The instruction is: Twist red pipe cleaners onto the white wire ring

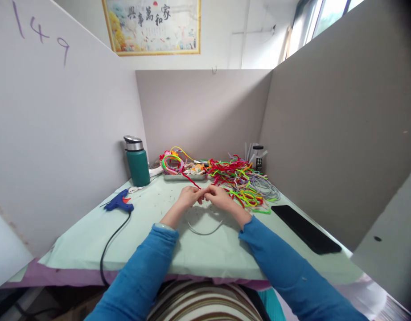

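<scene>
My left hand (189,197) and my right hand (217,196) meet over the middle of the table, fingers closed and pinched together. A red pipe cleaner (191,180) runs from between the fingertips up and to the left. Below the hands curves a thin grey hoop (205,233), its upper part hidden by the hands, so I cannot tell whether they grip it too. Behind the right hand lies a tangled pile of red, yellow, green and grey pipe cleaners (230,171).
A metal tray (185,177) holds small pieces and a looped pipe-cleaner piece (172,164). To the left are a green bottle (137,167) and a blue glue gun (119,203) with its cord. A black phone (306,228) lies right; a small jar (258,158) stands behind. Partitions enclose the table.
</scene>
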{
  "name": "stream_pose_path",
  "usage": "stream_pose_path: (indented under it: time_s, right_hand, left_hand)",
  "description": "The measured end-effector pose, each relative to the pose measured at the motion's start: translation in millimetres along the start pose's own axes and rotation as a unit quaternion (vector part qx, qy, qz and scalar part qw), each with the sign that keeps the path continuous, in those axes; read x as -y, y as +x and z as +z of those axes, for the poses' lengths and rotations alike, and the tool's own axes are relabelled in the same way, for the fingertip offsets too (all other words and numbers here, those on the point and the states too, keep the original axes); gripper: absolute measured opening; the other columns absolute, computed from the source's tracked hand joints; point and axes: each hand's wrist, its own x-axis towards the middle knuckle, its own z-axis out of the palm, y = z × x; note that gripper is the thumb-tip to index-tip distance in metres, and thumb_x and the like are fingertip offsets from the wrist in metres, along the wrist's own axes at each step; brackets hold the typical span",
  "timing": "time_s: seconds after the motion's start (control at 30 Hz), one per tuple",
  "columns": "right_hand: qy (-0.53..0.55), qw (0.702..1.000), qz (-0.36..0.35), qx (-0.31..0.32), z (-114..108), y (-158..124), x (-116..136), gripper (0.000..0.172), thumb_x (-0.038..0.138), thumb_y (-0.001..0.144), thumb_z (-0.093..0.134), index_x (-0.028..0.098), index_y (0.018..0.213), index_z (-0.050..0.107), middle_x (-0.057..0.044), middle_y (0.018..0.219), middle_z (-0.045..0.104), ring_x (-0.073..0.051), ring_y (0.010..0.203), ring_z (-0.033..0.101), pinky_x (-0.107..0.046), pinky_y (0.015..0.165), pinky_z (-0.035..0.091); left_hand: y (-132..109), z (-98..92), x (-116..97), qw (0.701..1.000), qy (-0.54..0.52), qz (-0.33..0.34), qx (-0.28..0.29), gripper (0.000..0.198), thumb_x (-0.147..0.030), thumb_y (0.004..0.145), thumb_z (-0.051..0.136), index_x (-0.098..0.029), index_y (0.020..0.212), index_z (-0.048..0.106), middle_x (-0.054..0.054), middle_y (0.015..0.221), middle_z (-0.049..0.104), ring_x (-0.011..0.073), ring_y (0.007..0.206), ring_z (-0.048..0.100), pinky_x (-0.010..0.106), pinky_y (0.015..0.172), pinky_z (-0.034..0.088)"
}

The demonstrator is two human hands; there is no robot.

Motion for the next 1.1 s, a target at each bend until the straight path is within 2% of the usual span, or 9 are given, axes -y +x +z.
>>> stream_pose_path:
  time_s: [0.13,0.37,0.53,0.67,0.8,0.93,1.1]
  right_hand:
    - [0.006,1.000,-0.001,0.002,0,0,0,0.015,0.027,0.075,0.052,0.016,0.066,0.057,0.002,0.060,0.055,-0.010,0.055,0.045,-0.021,0.051,0.031]
    - [0.008,1.000,-0.020,-0.011,1,-1,0,0.018,0.031,0.077,0.054,0.015,0.069,0.057,0.001,0.064,0.056,-0.010,0.057,0.046,-0.021,0.052,0.033]
    - [-0.017,1.000,0.001,-0.015,1,0,-3,0.019,0.031,0.076,0.056,0.016,0.065,0.056,0.001,0.060,0.056,-0.010,0.056,0.045,-0.022,0.053,0.032]
    - [-0.023,0.999,0.029,-0.035,-1,3,-8,0.019,0.032,0.075,0.056,0.016,0.065,0.056,0.001,0.059,0.057,-0.011,0.055,0.046,-0.022,0.053,0.033]
    - [-0.026,0.998,0.038,-0.048,-4,5,-9,0.020,0.033,0.074,0.056,0.016,0.063,0.056,0.001,0.058,0.056,-0.011,0.055,0.047,-0.022,0.053,0.033]
    - [-0.028,0.998,0.042,-0.045,-5,5,-8,0.016,0.029,0.073,0.056,0.016,0.064,0.057,0.001,0.059,0.057,-0.011,0.056,0.048,-0.023,0.054,0.034]
    - [-0.031,0.998,0.027,-0.048,-3,5,-12,0.016,0.029,0.073,0.056,0.016,0.064,0.058,0.001,0.059,0.057,-0.011,0.055,0.047,-0.022,0.054,0.033]
  left_hand:
    - [1,0.2,0,0.999,-0.024,-0.031,-0.002,0.047,-0.051,0.080,0.049,-0.011,0.067,0.070,0.005,0.058,0.065,0.0080,0.043,0.045,0.019,0.042,0.034]
    - [7,2.0,7,0.994,-0.084,-0.059,0.033,0.043,-0.048,0.080,0.049,-0.009,0.071,0.067,0.005,0.059,0.063,0.0067,0.038,0.041,0.021,0.039,0.034]
    - [8,4.1,10,0.997,-0.010,-0.062,-0.053,0.037,-0.047,0.077,0.055,-0.012,0.072,0.066,0.005,0.064,0.066,0.0078,0.043,0.048,0.019,0.041,0.035]
    - [7,4.9,9,0.996,-0.015,-0.007,-0.090,0.029,-0.040,0.078,0.056,-0.013,0.082,0.067,0.004,0.068,0.067,0.0084,0.047,0.051,0.018,0.045,0.037]
    - [8,5.6,10,0.989,0.033,0.080,-0.121,0.024,-0.033,0.076,0.061,-0.018,0.093,0.070,0.004,0.080,0.070,0.0114,0.061,0.058,0.021,0.060,0.043]
    - [10,6.1,13,0.980,0.105,0.131,-0.110,0.021,-0.027,0.078,0.060,-0.021,0.092,0.073,0.005,0.093,0.071,0.0156,0.080,0.061,0.024,0.076,0.043]
    - [11,6.4,15,0.976,0.137,0.144,-0.091,0.022,-0.025,0.079,0.058,-0.019,0.093,0.074,0.006,0.094,0.071,0.0175,0.085,0.061,0.025,0.079,0.042]
